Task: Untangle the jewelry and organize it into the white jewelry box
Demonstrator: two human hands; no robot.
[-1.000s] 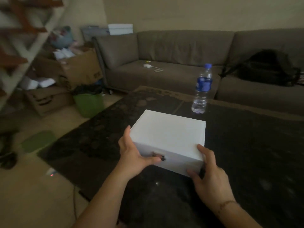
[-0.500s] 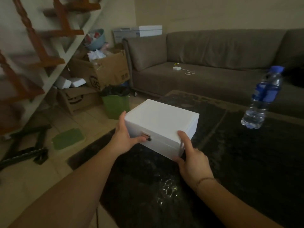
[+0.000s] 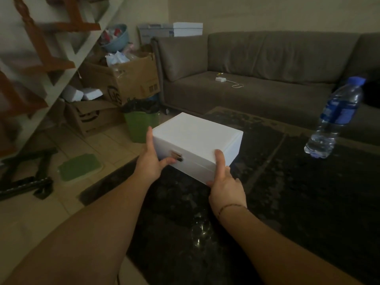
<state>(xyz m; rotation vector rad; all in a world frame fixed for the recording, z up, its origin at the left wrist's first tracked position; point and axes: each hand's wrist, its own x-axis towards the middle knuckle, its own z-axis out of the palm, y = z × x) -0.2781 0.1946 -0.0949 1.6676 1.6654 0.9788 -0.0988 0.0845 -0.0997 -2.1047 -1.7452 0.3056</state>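
Box [image 3: 197, 138] closed, on dark table [image 3: 287, 202] near left corner. Left hand [image 3: 151, 161] grasps left side, thumb by clasp [image 3: 177, 155]; right hand [image 3: 225, 186] grasps front right corner. Bottle [image 3: 337, 118] well apart right.

A home living room, dim and lived-in: a long grey-brown fabric sofa [image 3: 267, 75] lines the far wall. To the sofa's left stand open brown cardboard boxes [image 3: 123, 79] of clutter, a green plastic bin [image 3: 141, 126], and a wooden staircase [image 3: 47, 46] with white stringers.
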